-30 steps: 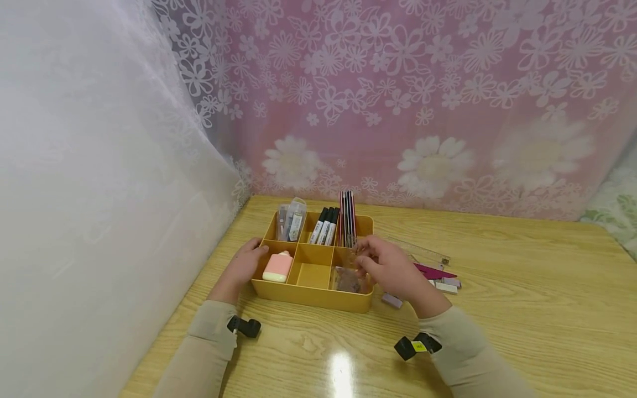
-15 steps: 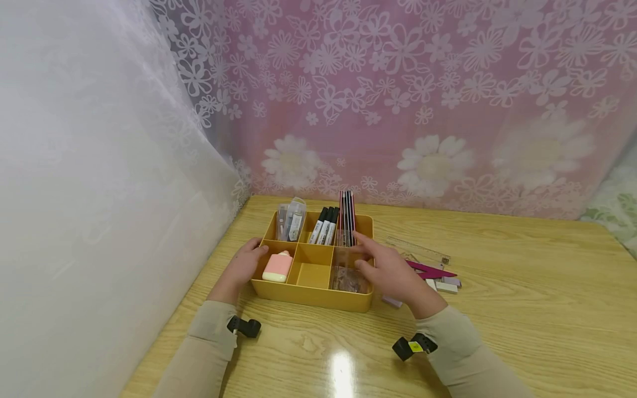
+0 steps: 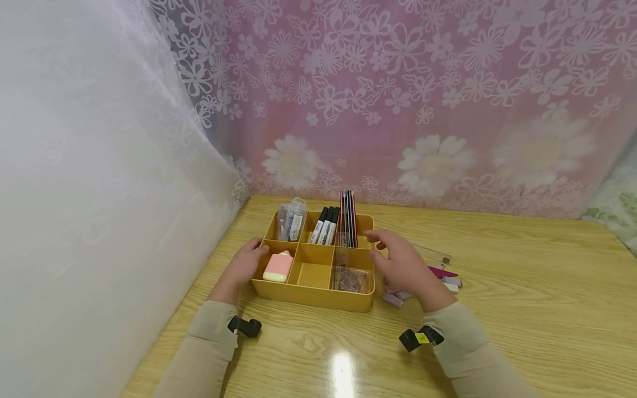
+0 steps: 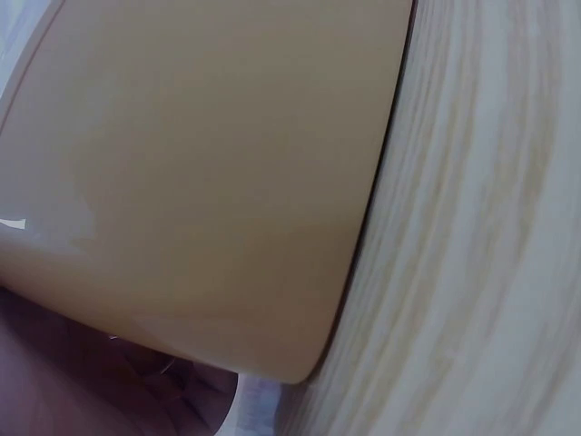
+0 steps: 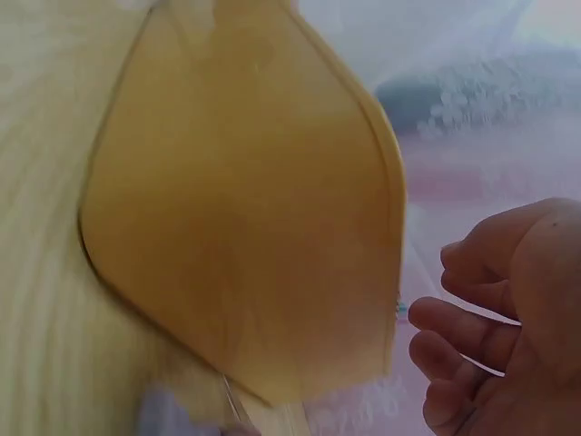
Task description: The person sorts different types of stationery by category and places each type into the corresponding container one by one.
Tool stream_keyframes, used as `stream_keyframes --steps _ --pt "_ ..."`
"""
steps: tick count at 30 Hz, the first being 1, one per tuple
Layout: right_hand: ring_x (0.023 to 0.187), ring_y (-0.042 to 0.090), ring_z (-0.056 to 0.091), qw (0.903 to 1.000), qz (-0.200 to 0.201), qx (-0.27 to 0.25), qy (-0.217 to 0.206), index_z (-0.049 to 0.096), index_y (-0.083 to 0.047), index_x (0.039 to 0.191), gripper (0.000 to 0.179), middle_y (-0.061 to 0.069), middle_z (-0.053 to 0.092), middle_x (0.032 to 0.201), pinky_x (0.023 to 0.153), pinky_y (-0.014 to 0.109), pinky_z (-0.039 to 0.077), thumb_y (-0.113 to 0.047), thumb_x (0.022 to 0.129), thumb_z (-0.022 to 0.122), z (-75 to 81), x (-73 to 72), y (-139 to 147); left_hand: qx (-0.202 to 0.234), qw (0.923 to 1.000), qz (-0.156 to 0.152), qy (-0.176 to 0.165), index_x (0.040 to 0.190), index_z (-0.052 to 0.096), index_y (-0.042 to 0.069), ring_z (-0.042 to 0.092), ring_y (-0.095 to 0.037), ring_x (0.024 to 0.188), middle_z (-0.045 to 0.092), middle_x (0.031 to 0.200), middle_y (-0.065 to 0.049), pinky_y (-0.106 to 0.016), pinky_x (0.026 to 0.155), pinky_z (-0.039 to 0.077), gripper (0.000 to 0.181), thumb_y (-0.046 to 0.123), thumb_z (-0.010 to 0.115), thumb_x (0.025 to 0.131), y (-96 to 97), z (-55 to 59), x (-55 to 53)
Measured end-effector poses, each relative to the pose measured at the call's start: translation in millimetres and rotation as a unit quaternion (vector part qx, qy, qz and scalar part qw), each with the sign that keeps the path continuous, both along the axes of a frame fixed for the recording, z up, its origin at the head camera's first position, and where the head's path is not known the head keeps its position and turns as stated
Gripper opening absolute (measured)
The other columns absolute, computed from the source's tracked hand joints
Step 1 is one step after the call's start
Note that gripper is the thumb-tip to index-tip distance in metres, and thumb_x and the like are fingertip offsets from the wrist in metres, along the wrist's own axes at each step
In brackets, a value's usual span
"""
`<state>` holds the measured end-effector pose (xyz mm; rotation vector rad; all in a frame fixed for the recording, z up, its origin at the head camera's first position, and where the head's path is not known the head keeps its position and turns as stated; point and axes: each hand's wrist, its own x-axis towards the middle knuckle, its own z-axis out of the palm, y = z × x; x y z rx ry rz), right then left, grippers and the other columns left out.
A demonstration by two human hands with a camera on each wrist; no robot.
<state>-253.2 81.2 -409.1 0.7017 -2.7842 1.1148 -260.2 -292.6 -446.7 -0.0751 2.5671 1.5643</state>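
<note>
A yellow organizer box (image 3: 311, 297) with six-part dividers stands on the table. My left hand (image 3: 244, 264) grips its left wall, thumb at the rim; the left wrist view shows fingers curled beside the wall. Just past the right rim, my right hand (image 3: 402, 264) hovers with loosely bent fingers and nothing between them. In the front right compartment lies a clear case (image 3: 351, 280) of small dark pieces, and a clear upright strip (image 3: 342, 249) leans at the divider. A pink-and-cream bottle (image 3: 278, 266) lies front left; the front middle compartment shows its bare floor.
Black-capped markers (image 3: 324, 225), dark pencil-like sticks (image 3: 348, 218) and clear cases (image 3: 292, 220) stand in the back compartments. Right of the box, partly behind my right hand, lie a clear ruler (image 3: 434, 254), a magenta piece (image 3: 442, 272) and several eraser-like blocks (image 3: 392, 299).
My right hand lets go of the clear strip, now in the front right compartment, and draws back rightward past the box's rim. My left hand stays in place.
</note>
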Motion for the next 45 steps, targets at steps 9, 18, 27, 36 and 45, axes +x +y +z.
stream_keyframes --steps 9,18,27,36,45 --pt "0.120 0.044 0.053 0.9948 -0.073 0.070 0.010 0.050 0.001 0.145 0.048 0.025 0.056 0.134 0.097 0.060 0.046 -0.012 0.099 0.060 -3.7 -22.7 44.3 0.002 1.0000 0.002 -0.004 0.153 0.040 0.008 0.034 -0.039 0.143 0.039 0.155 -0.018 -0.058 0.116 0.025 0.051 0.032 0.039 0.109 1.1 1.2 0.2" --pt "0.114 0.047 0.053 0.9819 -0.132 0.129 -0.042 0.054 0.006 0.138 0.046 0.030 0.054 0.126 0.094 0.063 0.046 -0.016 0.098 0.059 -19.9 -36.0 87.4 0.004 1.0000 0.004 -0.006 0.154 0.039 0.007 0.034 -0.040 0.143 0.039 0.155 -0.019 -0.059 0.116 0.026 0.051 0.031 0.038 0.109 1.7 1.8 0.5" --pt "0.102 0.039 0.059 0.9771 -0.076 0.168 -0.106 0.065 0.004 0.122 0.038 0.024 0.062 0.114 0.089 0.058 0.050 -0.021 0.094 0.070 -22.9 -39.0 99.4 0.003 1.0000 0.004 -0.008 0.154 0.039 0.008 0.032 -0.039 0.144 0.039 0.156 -0.019 -0.058 0.117 0.024 0.051 0.032 0.038 0.109 1.9 3.1 1.7" --pt "0.083 0.023 0.059 0.9722 -0.013 0.164 -0.167 0.067 -0.002 0.109 0.027 0.006 0.066 0.094 0.082 0.047 0.053 -0.019 0.090 0.077 -30.7 -41.2 96.6 0.003 0.9999 0.009 -0.011 0.155 0.039 0.009 0.033 -0.039 0.144 0.038 0.157 -0.018 -0.058 0.117 0.025 0.051 0.032 0.038 0.109 1.2 2.6 0.2" --pt "0.092 0.026 0.058 0.9716 0.023 0.173 -0.159 0.065 -0.001 0.114 0.034 0.010 0.063 0.102 0.086 0.050 0.052 -0.015 0.087 0.080 -25.6 -36.6 99.1 -0.002 0.9999 0.007 -0.008 0.154 0.039 0.008 0.034 -0.040 0.143 0.039 0.156 -0.019 -0.058 0.116 0.026 0.051 0.032 0.038 0.109 0.8 2.0 0.3"
